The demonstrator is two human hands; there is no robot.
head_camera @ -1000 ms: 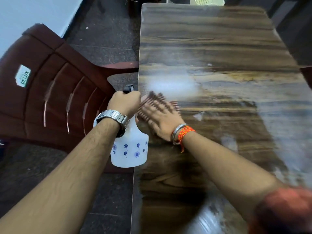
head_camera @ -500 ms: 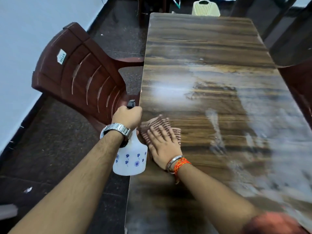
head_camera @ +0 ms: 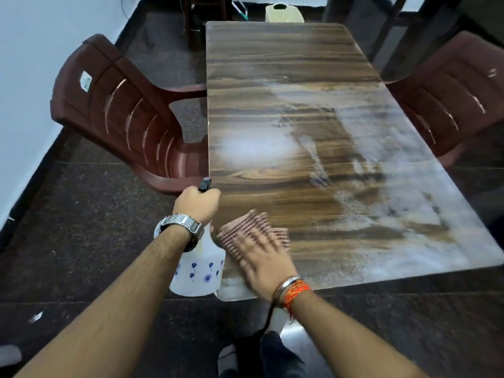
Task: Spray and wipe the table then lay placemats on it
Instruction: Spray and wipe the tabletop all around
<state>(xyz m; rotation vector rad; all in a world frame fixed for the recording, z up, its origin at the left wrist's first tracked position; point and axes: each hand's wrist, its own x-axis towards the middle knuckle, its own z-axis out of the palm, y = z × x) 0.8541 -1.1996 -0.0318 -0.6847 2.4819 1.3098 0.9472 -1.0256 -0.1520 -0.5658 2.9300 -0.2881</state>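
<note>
A long wood-grain table (head_camera: 286, 77) runs away from me, with wet whitish streaks over its right half and a pale patch at mid-left. My left hand (head_camera: 197, 203) grips the black trigger head of a white spray bottle (head_camera: 197, 271) printed with small blue flowers, held just off the table's near left edge. My right hand (head_camera: 263, 257) lies flat, fingers spread, pressing a brown striped cloth (head_camera: 245, 227) onto the near left corner of the table. The hand is motion-blurred. No placemats are in view.
A maroon plastic chair (head_camera: 122, 115) stands at the table's left side and another maroon chair (head_camera: 450, 96) at its right. A cream plastic object (head_camera: 283, 13) sits beyond the far end. A white wall runs along the left, and the floor is dark stone.
My right hand has drawn the cloth back toward the table's near corner. The view has pulled back, showing the whole table. My left hand keeps hold of the bottle.
</note>
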